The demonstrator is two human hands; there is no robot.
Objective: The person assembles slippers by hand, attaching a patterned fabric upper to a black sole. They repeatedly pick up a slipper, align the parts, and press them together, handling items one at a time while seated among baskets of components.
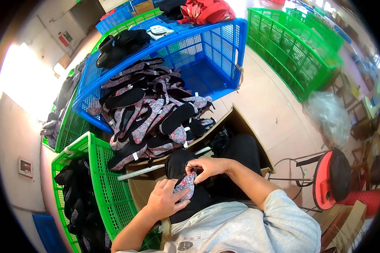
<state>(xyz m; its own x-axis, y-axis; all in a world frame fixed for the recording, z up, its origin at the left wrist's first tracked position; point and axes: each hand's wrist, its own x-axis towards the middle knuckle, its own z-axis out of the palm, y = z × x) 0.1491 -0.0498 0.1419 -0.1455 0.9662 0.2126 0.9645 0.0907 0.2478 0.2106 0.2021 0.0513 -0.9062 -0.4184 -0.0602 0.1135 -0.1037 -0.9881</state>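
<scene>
Over my lap I hold a floral fabric slipper [186,184], grey with pink and red spots. My left hand [164,198] is closed around its left side, fingers across the cloth. At its far end my right hand [209,167] pinches the edge between thumb and fingers. Whether something small sits in that pinch is too fine to see. Just ahead lies a heap of similar floral slippers [141,122] with black soles and small white tags. The heap spills from a blue crate [232,50] lying on its side toward my knees.
An open cardboard box [257,145] surrounds my legs, with a pale bar [141,172] across it. At left stands a green crate [109,181] holding dark slippers [78,202]. Right are a red-and-black stool [331,179], a plastic bag [327,111] and green crates [283,46].
</scene>
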